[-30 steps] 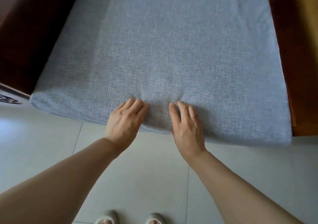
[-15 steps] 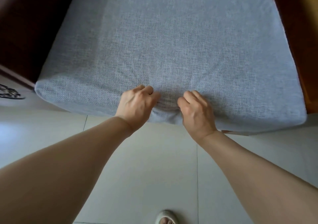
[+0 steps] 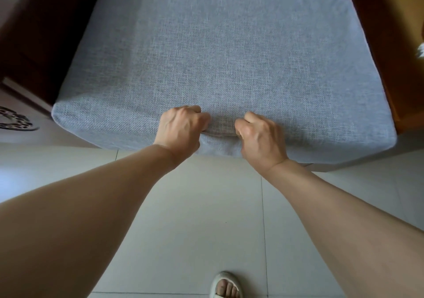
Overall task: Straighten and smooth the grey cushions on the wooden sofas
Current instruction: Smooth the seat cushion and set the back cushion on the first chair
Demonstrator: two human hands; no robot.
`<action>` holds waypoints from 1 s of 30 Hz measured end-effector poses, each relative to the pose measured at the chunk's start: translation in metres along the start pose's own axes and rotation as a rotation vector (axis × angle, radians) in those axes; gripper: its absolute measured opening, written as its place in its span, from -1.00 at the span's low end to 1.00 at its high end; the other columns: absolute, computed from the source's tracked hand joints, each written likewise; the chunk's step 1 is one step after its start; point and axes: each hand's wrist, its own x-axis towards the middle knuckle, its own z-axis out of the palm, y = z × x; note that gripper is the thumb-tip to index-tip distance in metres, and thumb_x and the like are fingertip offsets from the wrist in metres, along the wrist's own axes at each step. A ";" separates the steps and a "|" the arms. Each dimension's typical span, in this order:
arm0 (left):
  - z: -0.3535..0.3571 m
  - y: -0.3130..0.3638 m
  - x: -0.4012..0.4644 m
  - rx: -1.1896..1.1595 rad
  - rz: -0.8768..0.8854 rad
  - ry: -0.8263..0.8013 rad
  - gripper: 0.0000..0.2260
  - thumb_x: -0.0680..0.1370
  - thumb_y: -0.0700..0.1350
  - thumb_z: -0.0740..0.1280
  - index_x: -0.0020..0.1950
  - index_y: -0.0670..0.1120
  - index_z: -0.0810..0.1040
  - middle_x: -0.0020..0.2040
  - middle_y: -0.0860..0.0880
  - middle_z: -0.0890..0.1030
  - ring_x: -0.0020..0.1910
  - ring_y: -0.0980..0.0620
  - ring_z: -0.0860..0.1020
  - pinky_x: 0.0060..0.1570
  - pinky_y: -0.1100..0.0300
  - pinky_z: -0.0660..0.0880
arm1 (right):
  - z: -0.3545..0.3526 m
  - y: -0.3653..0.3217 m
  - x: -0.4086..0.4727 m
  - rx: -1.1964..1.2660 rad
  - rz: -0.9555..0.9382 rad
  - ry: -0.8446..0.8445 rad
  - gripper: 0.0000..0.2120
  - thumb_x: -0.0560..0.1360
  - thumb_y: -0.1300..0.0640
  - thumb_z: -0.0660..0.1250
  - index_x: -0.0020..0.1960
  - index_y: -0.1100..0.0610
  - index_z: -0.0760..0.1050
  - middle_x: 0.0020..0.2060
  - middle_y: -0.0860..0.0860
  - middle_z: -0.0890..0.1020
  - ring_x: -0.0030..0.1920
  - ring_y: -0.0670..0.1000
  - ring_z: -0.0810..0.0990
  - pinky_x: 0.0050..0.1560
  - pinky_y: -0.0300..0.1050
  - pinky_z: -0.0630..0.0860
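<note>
Hands reach forward side by side — left hand [image 3: 181,127] and right hand [image 3: 260,135] each clenched on fabric at the grey cushion's [image 3: 220,52] near edge. Cushion lies on the wooden sofa [image 3: 376,45] — pale tiled floor [image 3: 206,217] below.

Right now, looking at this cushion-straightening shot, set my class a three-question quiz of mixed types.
1. True or false: both hands grip the cushion's front edge.
2. What shows at the bottom of the floor? A) a slipper B) a book C) a cup
3. Fill in: the fabric between the left hand and right hand is ____.

Key: 1 true; 2 A, the slipper; 3 bunched.
</note>
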 end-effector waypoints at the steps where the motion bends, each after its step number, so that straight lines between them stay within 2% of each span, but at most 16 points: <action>1: 0.000 0.000 0.000 -0.003 -0.001 0.005 -0.67 0.05 -0.52 0.39 -0.47 -0.14 0.40 -0.52 -0.03 0.37 -0.57 -0.01 0.22 -0.42 0.41 -0.03 | 0.000 0.000 0.000 0.003 0.001 0.007 -0.80 0.16 0.42 0.06 -0.45 0.20 0.39 -0.50 0.10 0.39 -0.56 0.11 0.40 -0.41 -0.35 -0.11; 3: 0.000 0.000 -0.002 0.007 0.016 0.011 -0.67 0.05 -0.52 0.39 -0.46 -0.14 0.39 -0.52 -0.04 0.37 -0.56 -0.01 0.21 -0.42 0.41 -0.04 | -0.001 -0.001 -0.003 0.005 0.011 0.005 -0.80 0.17 0.42 0.06 -0.44 0.21 0.40 -0.50 0.10 0.39 -0.56 0.12 0.40 -0.45 -0.32 -0.03; 6: -0.001 -0.003 -0.004 0.025 0.096 0.005 -0.66 0.09 -0.53 0.40 -0.42 -0.15 0.39 -0.48 -0.05 0.37 -0.52 0.00 0.23 -0.42 0.41 -0.07 | 0.000 -0.001 -0.008 -0.004 0.026 0.036 -0.77 0.11 0.53 0.25 -0.41 0.23 0.39 -0.46 0.12 0.41 -0.50 0.13 0.43 -0.45 -0.22 0.11; 8: -0.003 -0.010 -0.008 0.061 0.098 -0.007 -0.67 0.14 -0.48 0.47 -0.33 -0.15 0.45 -0.39 -0.07 0.43 -0.46 -0.06 0.38 -0.46 0.37 -0.03 | 0.001 0.001 -0.016 -0.057 0.026 0.014 -0.72 0.13 0.51 0.40 -0.32 0.22 0.43 -0.34 0.13 0.47 -0.35 0.14 0.48 -0.41 -0.14 0.25; 10: -0.006 -0.020 -0.017 0.127 0.063 -0.010 -0.60 0.16 -0.32 0.59 -0.09 -0.14 0.55 -0.16 -0.11 0.52 -0.21 -0.14 0.50 -0.48 0.22 0.24 | 0.000 0.006 -0.027 -0.141 0.089 -0.042 -0.62 0.14 0.33 0.57 -0.13 0.22 0.49 -0.13 0.16 0.53 -0.13 0.18 0.52 -0.19 0.00 0.38; 11: -0.008 -0.026 -0.022 0.167 0.036 -0.029 -0.46 0.13 -0.24 0.63 0.05 -0.14 0.54 -0.02 -0.13 0.53 -0.08 -0.18 0.50 -0.36 0.09 0.38 | -0.002 0.010 -0.030 -0.159 0.146 -0.077 -0.51 0.12 0.24 0.62 -0.04 0.23 0.49 -0.04 0.17 0.53 -0.05 0.20 0.51 -0.09 0.03 0.39; 12: -0.010 -0.031 -0.027 0.200 0.007 -0.046 -0.35 0.10 -0.21 0.65 0.14 -0.14 0.51 0.09 -0.15 0.51 0.01 -0.21 0.47 -0.24 0.00 0.44 | -0.003 0.015 -0.031 -0.160 0.191 -0.094 -0.44 0.09 0.19 0.64 0.00 0.24 0.48 0.00 0.18 0.52 -0.01 0.21 0.49 -0.06 0.04 0.38; 13: -0.011 -0.036 -0.030 0.216 -0.019 -0.040 -0.30 0.09 -0.22 0.65 0.18 -0.14 0.49 0.13 -0.16 0.49 0.04 -0.23 0.46 -0.21 -0.04 0.46 | -0.003 0.021 -0.030 -0.157 0.210 -0.091 -0.42 0.07 0.18 0.66 -0.01 0.24 0.47 -0.01 0.18 0.52 -0.02 0.20 0.48 -0.07 0.03 0.39; 16: -0.007 -0.046 -0.028 0.210 -0.055 0.019 -0.47 0.17 -0.33 0.60 0.08 -0.20 0.53 0.00 -0.16 0.54 -0.07 -0.23 0.49 -0.41 0.05 0.46 | 0.004 0.031 -0.024 -0.182 0.142 -0.038 -0.53 0.07 0.34 0.62 -0.17 0.21 0.42 -0.20 0.15 0.49 -0.15 0.14 0.42 -0.17 -0.08 0.30; 20: -0.001 -0.049 -0.025 0.153 -0.036 0.047 -0.73 0.25 -0.43 0.48 -0.17 -0.19 0.54 -0.29 -0.12 0.53 -0.32 -0.17 0.52 -0.51 0.14 0.37 | 0.009 0.033 -0.023 -0.091 -0.006 0.008 -0.67 0.14 0.54 0.40 -0.34 0.20 0.37 -0.40 0.13 0.45 -0.34 0.14 0.45 -0.32 -0.12 0.17; 23: 0.001 -0.048 -0.027 0.155 -0.004 0.027 -0.72 0.20 -0.51 0.39 -0.30 -0.17 0.49 -0.41 -0.08 0.49 -0.43 -0.13 0.48 -0.53 0.22 0.28 | 0.009 0.032 -0.022 -0.060 0.026 -0.014 -0.67 0.07 0.58 0.34 -0.39 0.21 0.37 -0.46 0.12 0.43 -0.43 0.13 0.44 -0.43 -0.17 0.17; 26: -0.002 -0.045 -0.023 0.164 -0.030 0.002 -0.71 0.15 -0.52 0.40 -0.35 -0.17 0.49 -0.45 -0.07 0.49 -0.46 -0.12 0.47 -0.48 0.24 0.19 | 0.006 0.033 -0.018 -0.030 0.058 -0.071 -0.59 -0.01 0.59 0.42 -0.41 0.19 0.35 -0.50 0.09 0.43 -0.49 0.12 0.44 -0.49 -0.20 0.23; 30: -0.009 -0.044 -0.022 0.156 -0.033 -0.048 -0.71 0.10 -0.52 0.40 -0.39 -0.17 0.48 -0.49 -0.07 0.47 -0.54 -0.12 0.43 -0.49 0.24 0.18 | -0.003 0.036 -0.015 0.003 0.075 -0.106 -0.54 -0.05 0.55 0.50 -0.43 0.15 0.35 -0.54 0.04 0.43 -0.55 0.08 0.41 -0.49 -0.25 0.24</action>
